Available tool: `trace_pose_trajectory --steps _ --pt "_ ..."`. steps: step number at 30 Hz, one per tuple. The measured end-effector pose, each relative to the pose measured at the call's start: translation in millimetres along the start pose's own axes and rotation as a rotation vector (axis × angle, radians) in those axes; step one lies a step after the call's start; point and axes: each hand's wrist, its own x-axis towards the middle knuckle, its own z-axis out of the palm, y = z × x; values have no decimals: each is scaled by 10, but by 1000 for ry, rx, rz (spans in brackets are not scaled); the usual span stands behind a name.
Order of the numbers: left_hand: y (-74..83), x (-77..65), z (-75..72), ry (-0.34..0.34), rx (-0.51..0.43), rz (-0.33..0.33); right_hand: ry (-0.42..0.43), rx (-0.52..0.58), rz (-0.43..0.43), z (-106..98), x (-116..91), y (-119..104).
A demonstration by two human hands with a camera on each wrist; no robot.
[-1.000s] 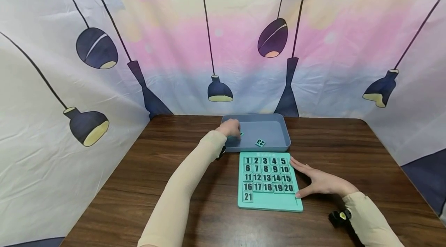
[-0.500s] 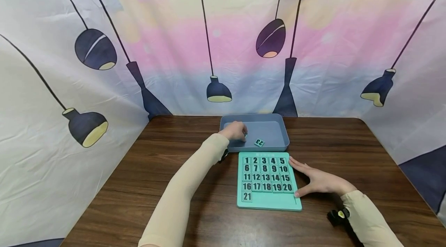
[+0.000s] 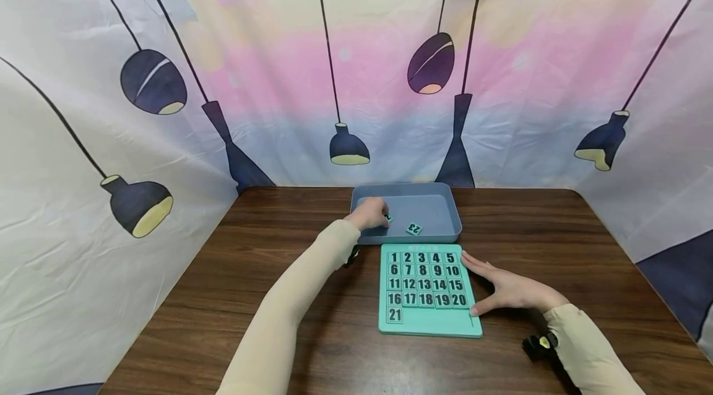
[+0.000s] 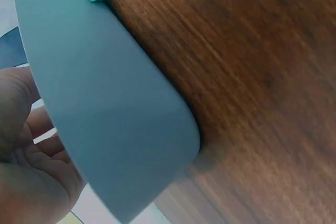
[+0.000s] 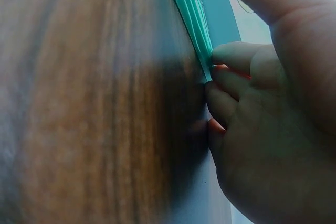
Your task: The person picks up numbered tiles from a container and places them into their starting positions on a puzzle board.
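Observation:
My left hand (image 3: pixel 370 213) reaches into the blue-grey tray (image 3: pixel 426 194) and pinches a small green number tile (image 3: pixel 388 218), partly covered by the fingertips. In the left wrist view the tray wall hides those fingertips. Tile 23 (image 3: pixel 414 229) lies turned around on the tray floor. In front of the tray sits a green number board (image 3: pixel 437 324), with tiles 1 to 20 in rows and tile 21 (image 3: pixel 395 314) starting the bottom row. My right hand (image 3: pixel 509 288) is spread along the board's right edge, thumb and fingers touching it; the right wrist view shows fingertips at that edge.
The brown wooden table (image 3: pixel 223 321) carries the tray and board. A cloth backdrop (image 3: pixel 267 42) printed with hanging lamps stands behind the table's far edge. The tray's rim rises just behind the board.
My left hand went a little right in the tray, then back left and slightly nearer, with the tile at its fingertips. The right hand and board stay put.

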Motion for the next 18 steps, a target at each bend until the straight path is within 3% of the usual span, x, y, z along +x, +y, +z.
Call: trace_pose_trajectory --steps 10,18 --pt "161 10 -412 122 -118 134 3 -6 -5 -32 -13 -46" --pt "330 -175 -529 115 -41 232 0 -5 11 -15 -8 -36"
